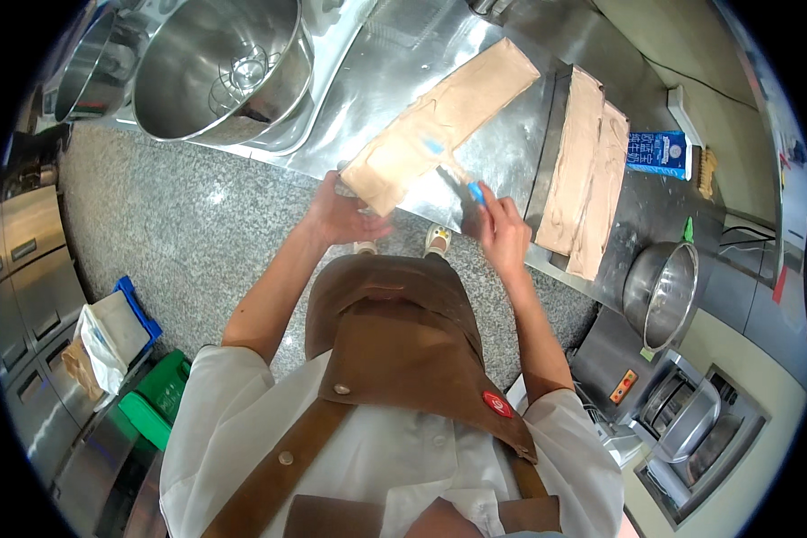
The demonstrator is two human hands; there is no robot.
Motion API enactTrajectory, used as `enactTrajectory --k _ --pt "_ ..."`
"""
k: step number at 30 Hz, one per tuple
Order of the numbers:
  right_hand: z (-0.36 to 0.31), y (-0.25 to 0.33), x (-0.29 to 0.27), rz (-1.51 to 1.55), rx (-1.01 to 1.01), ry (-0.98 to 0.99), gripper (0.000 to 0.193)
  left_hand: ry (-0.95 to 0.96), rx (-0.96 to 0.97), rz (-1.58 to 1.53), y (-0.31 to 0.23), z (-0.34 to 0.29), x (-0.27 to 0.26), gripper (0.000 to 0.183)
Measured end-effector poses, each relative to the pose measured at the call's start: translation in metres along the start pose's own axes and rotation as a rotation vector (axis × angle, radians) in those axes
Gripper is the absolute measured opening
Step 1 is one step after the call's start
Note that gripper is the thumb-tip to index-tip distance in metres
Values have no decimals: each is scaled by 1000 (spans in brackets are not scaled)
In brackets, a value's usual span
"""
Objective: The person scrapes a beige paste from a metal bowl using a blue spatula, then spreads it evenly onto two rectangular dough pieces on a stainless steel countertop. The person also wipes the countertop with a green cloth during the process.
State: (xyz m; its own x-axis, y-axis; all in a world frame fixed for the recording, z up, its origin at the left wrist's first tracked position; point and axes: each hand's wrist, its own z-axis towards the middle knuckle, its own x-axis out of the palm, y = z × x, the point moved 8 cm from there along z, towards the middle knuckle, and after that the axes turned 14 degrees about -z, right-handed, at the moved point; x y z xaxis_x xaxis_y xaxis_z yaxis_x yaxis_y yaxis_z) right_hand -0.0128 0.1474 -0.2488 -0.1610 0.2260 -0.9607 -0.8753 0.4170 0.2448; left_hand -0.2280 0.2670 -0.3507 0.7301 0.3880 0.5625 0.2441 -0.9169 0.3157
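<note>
A long strip of cake (462, 90) lies slanted on the steel worktop, its top covered in pale brown cream. My right hand (505, 231) is closed round the blue handle of a spatula (477, 192). The spatula's cream-smeared, motion-blurred head reaches over the middle of the strip; whether it touches the cream cannot be told. Beside the strip's near left end is my left hand (339, 213), thumb and fingers apart, the thumb close to the corner. To the right, two more cream-covered strips (583, 170) lie side by side on a dark tray.
A large steel mixing bowl (175, 99) with a whisk inside stands at the upper left. At the right are a blue carton (660, 154), a brush (707, 173) and a steel bowl (641, 287) near the worktop's edge (533, 260). A green bin (157, 403) stands at the lower left.
</note>
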Motion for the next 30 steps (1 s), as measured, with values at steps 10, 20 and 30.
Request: enactTrajectory --k 10,20,30 --pt "67 -54 -3 -146 261 -154 33 -27 17 25 -5 4 -5 95" --pt "26 -33 0 52 206 -37 34 0 23 33 -5 4 -4 92" --pt "86 -76 3 -127 308 -175 33 2 3 30 -4 4 -4 91"
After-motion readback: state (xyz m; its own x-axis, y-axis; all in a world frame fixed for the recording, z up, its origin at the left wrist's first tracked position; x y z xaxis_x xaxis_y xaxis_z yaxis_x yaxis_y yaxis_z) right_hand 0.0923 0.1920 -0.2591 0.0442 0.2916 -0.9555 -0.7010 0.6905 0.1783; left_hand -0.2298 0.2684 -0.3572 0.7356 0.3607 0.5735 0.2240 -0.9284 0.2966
